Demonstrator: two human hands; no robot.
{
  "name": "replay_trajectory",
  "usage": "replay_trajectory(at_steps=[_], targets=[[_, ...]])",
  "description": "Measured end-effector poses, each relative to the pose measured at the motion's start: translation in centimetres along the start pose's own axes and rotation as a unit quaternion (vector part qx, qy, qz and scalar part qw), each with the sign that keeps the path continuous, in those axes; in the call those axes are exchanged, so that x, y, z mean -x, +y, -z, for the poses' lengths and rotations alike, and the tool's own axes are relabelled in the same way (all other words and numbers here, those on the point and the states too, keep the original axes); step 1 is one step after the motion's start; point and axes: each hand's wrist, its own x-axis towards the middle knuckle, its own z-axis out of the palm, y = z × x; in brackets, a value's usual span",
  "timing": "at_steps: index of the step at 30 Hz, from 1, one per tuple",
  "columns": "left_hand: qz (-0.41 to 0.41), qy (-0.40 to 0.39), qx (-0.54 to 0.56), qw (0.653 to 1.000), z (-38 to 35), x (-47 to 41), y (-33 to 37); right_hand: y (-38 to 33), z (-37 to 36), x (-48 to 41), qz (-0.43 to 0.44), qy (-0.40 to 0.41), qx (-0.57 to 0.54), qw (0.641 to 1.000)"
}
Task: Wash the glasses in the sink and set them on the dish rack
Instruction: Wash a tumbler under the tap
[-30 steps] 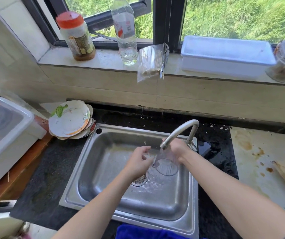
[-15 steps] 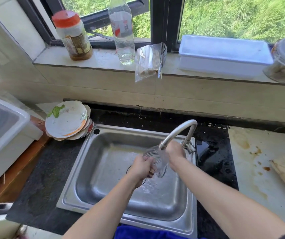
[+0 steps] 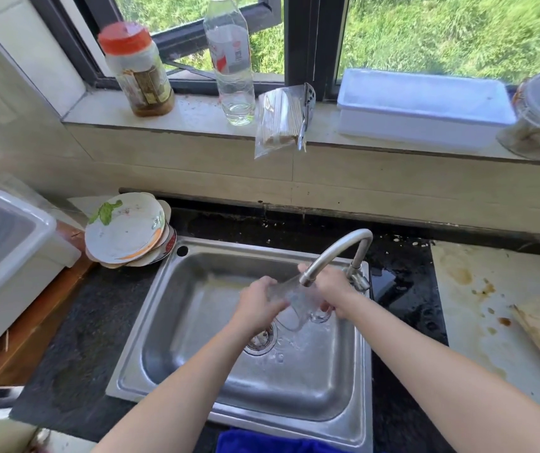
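From the head view, the only one, both hands work over the steel sink (image 3: 177,325); the left hand (image 3: 257,307) has its fingers wrapped round one side of a clear glass (image 3: 296,304), and the right hand (image 3: 332,289) grasps the other side, fingers curled under it; the glass hangs tilted just below the tap (image 3: 335,255) spout and above the drain (image 3: 260,341); water seems to be running over it, though against clear glass and wet steel that is hard to make out. I judge the task to be in its washing step, with this glass being rinsed or rubbed and not yet set down; no other glass shows in the sink, so how many remain cannot be told. A white tub (image 3: 10,253) stands on the counter (image 3: 75,341) at the left and may be the rack, but only its corner is visible. Dirty plates (image 3: 124,233) are stacked beside the sink's far left corner.
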Motion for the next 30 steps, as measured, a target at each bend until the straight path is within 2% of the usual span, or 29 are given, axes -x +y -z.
replay_trajectory(at_steps=[2, 4, 7, 11, 13, 14, 16, 19, 22, 24, 26, 27, 30], targets=[[-0.063, 0.026, -0.132, 0.989, 0.1, -0.2, 1.1, 0.0, 0.0, -0.3, 0.004, 0.002, 0.034, 0.999], [-0.071, 0.040, -0.161, 0.984, -0.6, -0.3, 1.6, 0.1, -0.7, 0.0, 0.007, 0.050, 0.005, 0.999], [0.000, 0.089, -0.116, 0.989, -1.8, -0.7, 0.9, 1.2, -2.7, 0.8, 0.012, 0.132, 0.004, 0.991], [0.020, 0.095, -0.096, 0.991, -2.9, -1.1, -0.2, 0.9, -2.2, 1.4, 0.041, 0.149, 0.128, 0.980], [0.049, 0.086, -0.033, 0.995, -3.9, -0.8, -0.5, 0.0, -1.6, 1.6, 0.082, 0.165, 0.184, 0.965], [0.077, 0.076, 0.043, 0.993, -4.2, -0.8, -0.7, -0.1, -1.9, 2.0, 0.107, 0.156, 0.186, 0.964], [0.141, 0.042, 0.204, 0.968, -4.1, -0.5, -1.0, 0.3, -2.6, 3.0, 0.160, 0.108, 0.142, 0.971], [0.172, -0.042, 0.295, 0.939, -2.8, 0.3, -1.6, 1.1, -1.7, 3.3, 0.174, 0.032, 0.111, 0.978], [0.163, -0.095, 0.322, 0.928, -2.6, 0.6, -1.8, 0.7, -0.8, 2.8, 0.170, 0.035, 0.103, 0.979], [0.155, -0.088, 0.339, 0.924, -2.8, 0.5, -2.0, 0.8, -1.7, 3.4, 0.195, 0.053, 0.147, 0.968], [0.136, -0.078, 0.343, 0.926, -2.8, 0.4, -2.1, 1.4, -2.6, 3.7, 0.201, 0.036, 0.176, 0.963], [0.125, -0.072, 0.337, 0.930, -2.9, 0.5, -2.3, 1.7, -2.7, 3.6, 0.195, 0.020, 0.164, 0.967], [0.086, -0.039, 0.266, 0.959, -2.9, 0.9, -2.7, 1.1, -2.6, 3.2, 0.154, 0.010, 0.028, 0.988]])
